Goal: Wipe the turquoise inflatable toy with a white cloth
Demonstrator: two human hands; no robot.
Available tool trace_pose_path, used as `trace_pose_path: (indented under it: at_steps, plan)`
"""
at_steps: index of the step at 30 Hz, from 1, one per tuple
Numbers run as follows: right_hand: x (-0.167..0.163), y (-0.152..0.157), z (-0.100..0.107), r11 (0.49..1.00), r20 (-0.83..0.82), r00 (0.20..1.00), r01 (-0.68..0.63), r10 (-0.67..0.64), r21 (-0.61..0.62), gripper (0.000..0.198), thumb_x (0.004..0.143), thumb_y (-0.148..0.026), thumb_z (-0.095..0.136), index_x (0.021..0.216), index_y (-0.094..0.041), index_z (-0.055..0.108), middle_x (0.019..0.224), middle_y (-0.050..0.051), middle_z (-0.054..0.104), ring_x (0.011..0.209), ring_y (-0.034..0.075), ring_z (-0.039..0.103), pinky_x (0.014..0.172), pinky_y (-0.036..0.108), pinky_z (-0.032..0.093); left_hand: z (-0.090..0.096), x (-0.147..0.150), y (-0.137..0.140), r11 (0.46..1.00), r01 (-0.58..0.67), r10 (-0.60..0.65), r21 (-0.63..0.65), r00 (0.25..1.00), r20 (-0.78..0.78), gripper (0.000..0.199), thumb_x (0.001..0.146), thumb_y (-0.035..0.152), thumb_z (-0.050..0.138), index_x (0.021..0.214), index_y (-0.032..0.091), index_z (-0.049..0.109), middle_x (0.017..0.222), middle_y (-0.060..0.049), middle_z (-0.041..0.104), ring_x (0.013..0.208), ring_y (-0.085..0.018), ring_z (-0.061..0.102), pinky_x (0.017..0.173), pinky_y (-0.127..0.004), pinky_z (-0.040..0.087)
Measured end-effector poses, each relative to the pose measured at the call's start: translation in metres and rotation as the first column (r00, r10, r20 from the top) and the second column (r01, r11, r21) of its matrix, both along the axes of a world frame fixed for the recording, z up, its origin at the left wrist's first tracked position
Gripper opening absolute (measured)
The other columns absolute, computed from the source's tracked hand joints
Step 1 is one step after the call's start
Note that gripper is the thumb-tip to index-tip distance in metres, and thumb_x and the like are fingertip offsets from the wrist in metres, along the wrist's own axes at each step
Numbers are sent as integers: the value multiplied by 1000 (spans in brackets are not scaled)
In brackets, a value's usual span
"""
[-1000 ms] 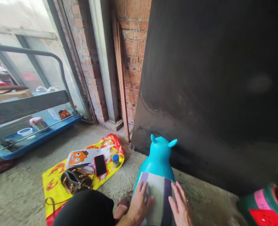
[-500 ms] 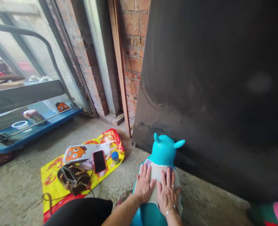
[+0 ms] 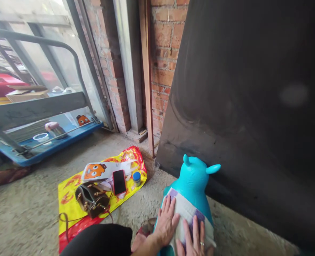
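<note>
A turquoise inflatable animal toy [image 3: 193,174] with two ears stands on the concrete in front of me, its head pointing away. Over its back lies a white cloth [image 3: 187,209] with purple patches. My left hand [image 3: 167,221] rests flat on the cloth's left part, fingers stretched out. Lower and further right, my right hand [image 3: 193,238] presses on the same cloth with spread fingers, one of them wearing a ring. The bottom edge of the picture cuts off the right wrist.
On a yellow and red plastic sheet [image 3: 69,188] lie a brown handbag [image 3: 92,199], a phone [image 3: 119,182], a blue-lidded jar [image 3: 136,179] and a white bag [image 3: 101,170]. A blue platform trolley [image 3: 66,142] stands left. A dark panel [image 3: 226,106] leans behind the toy.
Both hands have slid down the toy's back toward me, the right one further. The cloth has shifted with them and now sits askew, baring more turquoise near the neck. The view has turned slightly left.
</note>
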State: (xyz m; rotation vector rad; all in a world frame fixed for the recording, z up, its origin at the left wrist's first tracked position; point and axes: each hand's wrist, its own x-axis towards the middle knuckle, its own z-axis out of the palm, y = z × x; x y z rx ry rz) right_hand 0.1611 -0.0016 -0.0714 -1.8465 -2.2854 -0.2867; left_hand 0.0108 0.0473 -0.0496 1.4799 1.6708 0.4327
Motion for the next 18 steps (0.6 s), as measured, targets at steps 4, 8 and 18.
trace_pose_path:
  at_steps: [4,8,18]
  plan:
    - [-16,36,15,997,-18,1000,6,-8,-80,51,89,-45,34,135,-28,46,149,13,30,138,42,17,90,80,25,-15,-3,38,997,-66,65,30,997,31,64,91,54,22,148,26,11,159,1,0,145,-19,-3,119,-46,9]
    - [-22,64,14,995,-21,1000,-1,-1,-100,53,88,-43,35,139,-31,39,153,10,22,141,39,8,94,81,15,-24,-7,67,996,-64,62,60,997,43,65,91,54,21,148,22,15,159,-1,8,145,-17,5,120,-37,9]
    - [-14,19,12,996,19,999,-31,33,-89,49,88,-38,35,134,-28,48,147,10,33,136,41,26,90,79,28,-5,-3,7,995,-98,98,21,995,3,67,89,51,26,147,20,17,159,-3,7,145,-20,3,120,-39,12]
